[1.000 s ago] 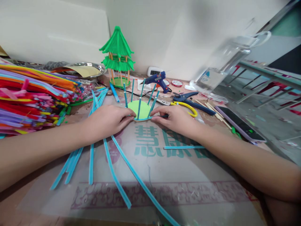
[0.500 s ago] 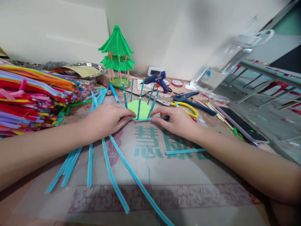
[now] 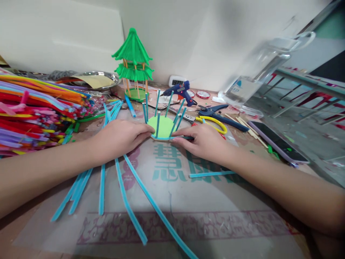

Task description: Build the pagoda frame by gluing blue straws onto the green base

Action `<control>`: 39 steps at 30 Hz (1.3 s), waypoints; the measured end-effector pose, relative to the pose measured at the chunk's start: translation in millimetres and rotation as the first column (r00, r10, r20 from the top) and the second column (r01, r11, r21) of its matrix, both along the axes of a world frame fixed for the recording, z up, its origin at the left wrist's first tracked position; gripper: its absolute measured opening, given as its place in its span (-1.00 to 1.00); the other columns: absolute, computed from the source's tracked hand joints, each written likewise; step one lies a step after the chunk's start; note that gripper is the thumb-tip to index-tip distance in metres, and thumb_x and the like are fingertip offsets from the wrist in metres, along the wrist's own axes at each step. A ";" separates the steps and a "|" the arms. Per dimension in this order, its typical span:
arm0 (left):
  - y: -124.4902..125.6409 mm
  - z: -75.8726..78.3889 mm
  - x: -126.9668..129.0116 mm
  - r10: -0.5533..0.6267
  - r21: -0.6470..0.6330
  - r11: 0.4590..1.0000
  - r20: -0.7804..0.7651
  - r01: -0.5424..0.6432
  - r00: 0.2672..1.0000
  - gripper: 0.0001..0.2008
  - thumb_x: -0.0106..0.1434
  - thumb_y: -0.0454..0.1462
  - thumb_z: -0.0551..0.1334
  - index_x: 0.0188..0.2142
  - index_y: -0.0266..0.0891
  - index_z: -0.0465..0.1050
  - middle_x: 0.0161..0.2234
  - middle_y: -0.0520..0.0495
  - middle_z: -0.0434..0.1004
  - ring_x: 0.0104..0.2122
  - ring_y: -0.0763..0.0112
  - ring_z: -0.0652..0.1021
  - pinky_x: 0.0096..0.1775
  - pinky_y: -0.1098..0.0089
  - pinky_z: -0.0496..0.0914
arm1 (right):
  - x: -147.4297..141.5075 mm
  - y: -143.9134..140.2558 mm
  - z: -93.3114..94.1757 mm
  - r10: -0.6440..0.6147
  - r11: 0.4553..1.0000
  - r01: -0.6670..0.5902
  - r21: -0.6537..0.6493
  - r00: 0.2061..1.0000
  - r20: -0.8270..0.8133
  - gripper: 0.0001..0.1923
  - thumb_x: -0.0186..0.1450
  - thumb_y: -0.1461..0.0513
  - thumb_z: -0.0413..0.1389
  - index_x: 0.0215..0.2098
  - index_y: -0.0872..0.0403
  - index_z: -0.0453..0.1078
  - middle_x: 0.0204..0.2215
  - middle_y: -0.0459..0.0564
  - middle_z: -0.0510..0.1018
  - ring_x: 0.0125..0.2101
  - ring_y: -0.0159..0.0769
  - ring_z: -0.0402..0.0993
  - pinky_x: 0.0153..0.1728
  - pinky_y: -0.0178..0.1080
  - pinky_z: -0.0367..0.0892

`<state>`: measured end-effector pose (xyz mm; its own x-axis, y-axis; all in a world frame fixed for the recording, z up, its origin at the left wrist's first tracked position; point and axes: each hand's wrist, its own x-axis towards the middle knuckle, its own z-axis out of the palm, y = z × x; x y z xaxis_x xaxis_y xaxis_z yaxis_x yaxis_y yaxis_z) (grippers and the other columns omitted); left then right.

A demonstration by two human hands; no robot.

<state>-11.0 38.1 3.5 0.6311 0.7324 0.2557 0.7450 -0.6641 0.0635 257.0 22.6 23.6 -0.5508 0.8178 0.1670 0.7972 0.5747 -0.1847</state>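
A round light-green base with several upright blue posts around its rim lies on the plastic sheet. Along its front edge runs a light-blue pipe cleaner. My left hand pinches the base at its left edge, thumb and fingertips together. On the other side, my right hand has thumb and forefinger closed at the right front edge, on the strip's end; a dark blue piece shows between those fingers. Loose blue pipe cleaners extend from beneath my left hand and forearm toward me.
A green pagoda model stands behind, near a blue glue gun. Bundled coloured pipe cleaners fill the left. Yellow-handled scissors, blue pliers, a phone and a water bottle are on the right.
The round base has turned a little between my hands, so its posts stand in different places. Both hands stay at its edges, almost unmoved.
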 end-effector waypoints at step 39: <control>-2.9 4.4 3.5 -0.005 0.005 1.000 0.013 0.004 1.000 -0.60 0.41 -0.03 0.07 -0.02 -0.12 0.60 -0.27 -0.06 0.71 -0.35 0.25 0.62 -0.37 0.35 0.29 | -2.4 4.7 -9.0 -0.054 0.994 0.034 -0.108 0.981 -0.188 -0.80 0.36 0.16 0.14 -0.19 0.06 0.57 -0.64 -0.16 0.47 -0.59 -0.41 0.30 -0.45 -0.30 0.09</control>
